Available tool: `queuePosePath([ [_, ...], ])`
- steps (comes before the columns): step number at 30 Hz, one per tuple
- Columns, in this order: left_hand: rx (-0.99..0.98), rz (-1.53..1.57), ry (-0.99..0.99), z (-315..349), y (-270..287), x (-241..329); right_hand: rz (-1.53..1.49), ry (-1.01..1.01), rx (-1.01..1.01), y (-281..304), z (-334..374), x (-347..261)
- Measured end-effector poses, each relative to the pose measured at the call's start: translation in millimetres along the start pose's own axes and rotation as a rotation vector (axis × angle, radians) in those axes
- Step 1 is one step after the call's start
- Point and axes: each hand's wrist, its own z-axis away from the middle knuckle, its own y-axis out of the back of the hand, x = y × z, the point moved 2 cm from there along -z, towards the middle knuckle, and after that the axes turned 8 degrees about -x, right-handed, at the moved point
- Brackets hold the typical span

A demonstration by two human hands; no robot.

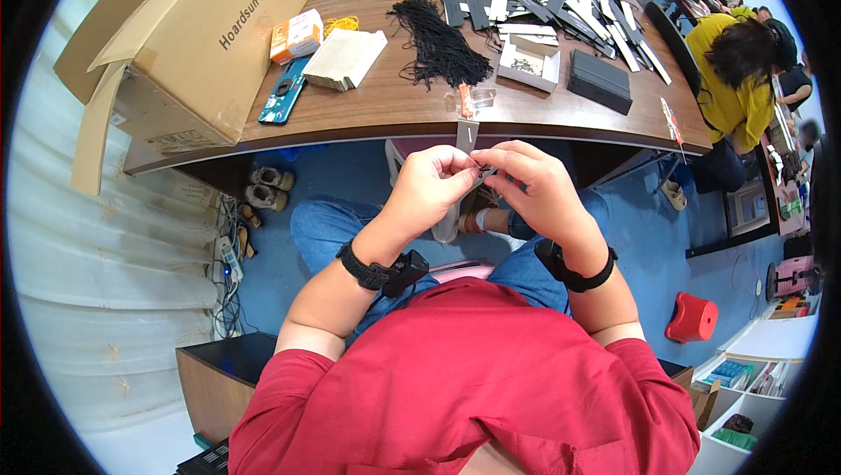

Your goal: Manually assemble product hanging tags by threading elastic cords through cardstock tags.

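Note:
Just in front of the table edge, my two hands meet over a small dark-grey flat piece (484, 175) that my fingers mostly cover. My left hand (433, 181) pinches it between thumb and forefinger. From the other side the fingers of my right hand (536, 184) close on the same piece. Right above the fingertips, a narrow grey strip (468, 134) hangs over the table edge. An orange-and-white item (465, 100) lies under clear tape behind it. Farther in is a bundle of black cords (438, 42), beside a white open box (528, 63) of small dark bits.
Black and white flat strips (561, 7) lie heaped at the back of the wooden table (350, 112). A dark stack (599, 81), a pale card stack (346, 59), a blue phone (283, 91) and a large carton (210, 42) share it. A person in yellow (727, 72) sits at right.

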Motion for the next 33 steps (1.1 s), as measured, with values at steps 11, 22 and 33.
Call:
queuePosePath([
  [11, -0.080, -0.114, -0.097, -2.7, 3.1, -2.6, 0.054, -0.017, 0.035, 0.4, 0.2, -1.1],
  [22, -0.108, -0.028, -0.060, -2.1, 3.7, -1.0, -0.252, -0.332, 0.031, -7.9, 5.7, 2.0],
  [33, -0.081, -0.075, -0.037, -3.9, 4.4, -2.8, 0.092, 0.042, 0.173, -13.2, 8.9, -2.2],
])
